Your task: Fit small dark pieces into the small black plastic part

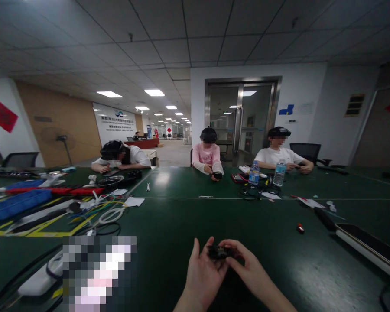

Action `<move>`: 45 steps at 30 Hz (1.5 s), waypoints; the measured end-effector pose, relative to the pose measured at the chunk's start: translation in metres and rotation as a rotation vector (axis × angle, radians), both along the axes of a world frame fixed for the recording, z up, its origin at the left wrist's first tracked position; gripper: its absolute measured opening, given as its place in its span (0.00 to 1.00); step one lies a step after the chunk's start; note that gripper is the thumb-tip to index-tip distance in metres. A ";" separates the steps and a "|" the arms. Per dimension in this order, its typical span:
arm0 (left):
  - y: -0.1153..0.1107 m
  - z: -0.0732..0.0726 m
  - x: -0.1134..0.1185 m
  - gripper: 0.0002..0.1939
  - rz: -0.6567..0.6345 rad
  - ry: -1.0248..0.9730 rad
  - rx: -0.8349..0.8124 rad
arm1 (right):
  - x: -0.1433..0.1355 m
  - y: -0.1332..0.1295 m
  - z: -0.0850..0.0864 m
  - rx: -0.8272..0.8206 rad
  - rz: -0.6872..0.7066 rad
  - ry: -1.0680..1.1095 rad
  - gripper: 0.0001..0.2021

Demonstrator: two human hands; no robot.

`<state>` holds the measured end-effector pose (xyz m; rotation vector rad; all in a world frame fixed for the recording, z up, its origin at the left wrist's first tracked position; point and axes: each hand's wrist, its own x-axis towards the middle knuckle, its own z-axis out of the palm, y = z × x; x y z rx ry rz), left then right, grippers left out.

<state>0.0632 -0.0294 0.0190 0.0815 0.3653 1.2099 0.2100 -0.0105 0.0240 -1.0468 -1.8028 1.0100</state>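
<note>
A small black object [218, 251], too dark and small for me to name its kind, is just above the near part of the green table. My right hand [245, 264] comes in from the right, its thumb and fingers pinching the object's right end. My left hand [205, 268] is turned palm up, with the thumb stretched out and apart from the fingers. The object's left end lies against or just over the left fingers; I cannot tell how firmly they touch it. Part of the left fingertips is hidden behind it.
On the left are a white power strip [40, 277], cables [112, 215] and a blue tray [19, 203]. A white-sided box-like device [370, 249] lies on the right, near a small red item [300, 228]. Water bottles [254, 173] stand across the table [169, 225], where three people sit.
</note>
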 end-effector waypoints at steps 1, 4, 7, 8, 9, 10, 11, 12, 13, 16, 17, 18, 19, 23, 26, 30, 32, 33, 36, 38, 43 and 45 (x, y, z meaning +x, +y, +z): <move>0.000 -0.002 0.001 0.20 -0.003 -0.002 0.031 | 0.001 0.001 -0.002 -0.003 -0.016 0.011 0.16; 0.002 -0.011 0.002 0.10 -0.018 0.028 0.172 | 0.002 0.006 -0.009 -0.008 -0.054 0.037 0.17; 0.006 -0.018 0.000 0.21 -0.062 0.100 0.321 | 0.003 0.008 -0.013 -0.023 -0.052 0.084 0.15; 0.007 -0.019 -0.001 0.22 -0.074 0.117 0.346 | 0.003 0.008 -0.013 -0.032 -0.045 0.100 0.15; 0.008 -0.019 -0.001 0.21 -0.085 0.129 0.359 | 0.003 0.008 -0.013 -0.040 -0.037 0.113 0.15; 0.009 -0.019 -0.002 0.21 -0.092 0.137 0.364 | 0.003 0.007 -0.012 -0.048 -0.029 0.119 0.14; 0.009 -0.020 -0.003 0.20 -0.095 0.141 0.365 | 0.003 0.006 -0.011 -0.052 -0.019 0.120 0.14; 0.010 -0.020 -0.003 0.20 -0.101 0.146 0.364 | 0.002 0.006 -0.010 -0.050 -0.011 0.124 0.14; 0.010 -0.020 -0.002 0.21 -0.094 0.152 0.365 | 0.002 0.005 -0.009 -0.052 -0.019 0.119 0.14; 0.010 -0.022 -0.001 0.21 -0.057 0.172 0.349 | 0.002 0.003 -0.008 -0.057 -0.039 0.119 0.14; 0.010 -0.022 -0.001 0.21 -0.043 0.173 0.344 | 0.002 0.003 -0.008 -0.056 -0.042 0.125 0.14; 0.011 -0.022 0.000 0.21 -0.031 0.170 0.344 | 0.002 0.003 -0.009 -0.051 -0.043 0.132 0.14; 0.011 -0.022 -0.001 0.21 -0.015 0.164 0.339 | 0.003 0.003 -0.009 -0.045 -0.042 0.140 0.14; 0.011 -0.019 -0.002 0.19 0.026 0.151 0.336 | 0.006 0.006 -0.012 -0.035 -0.035 0.143 0.13; 0.012 -0.017 -0.002 0.16 0.027 0.156 0.312 | 0.007 0.006 -0.010 -0.039 -0.032 0.137 0.13; 0.013 -0.019 -0.003 0.14 0.055 0.177 0.299 | 0.005 0.000 -0.002 -0.056 0.005 0.108 0.17; 0.014 -0.021 -0.003 0.14 0.059 0.190 0.306 | 0.004 -0.002 0.002 -0.061 -0.005 0.101 0.19; 0.015 -0.022 -0.004 0.15 0.050 0.191 0.311 | 0.003 -0.003 0.002 -0.062 -0.015 0.103 0.19; 0.014 -0.022 -0.006 0.16 0.007 0.164 0.323 | 0.003 0.000 -0.001 -0.072 -0.056 0.116 0.17; 0.012 -0.019 -0.007 0.16 -0.012 0.137 0.317 | 0.003 0.002 -0.005 -0.091 -0.079 0.129 0.17; 0.009 -0.012 -0.006 0.11 0.013 0.105 0.270 | 0.004 0.006 -0.010 -0.098 -0.075 0.182 0.17; 0.010 -0.012 -0.005 0.11 0.030 0.117 0.251 | 0.004 0.006 -0.011 -0.090 -0.063 0.187 0.16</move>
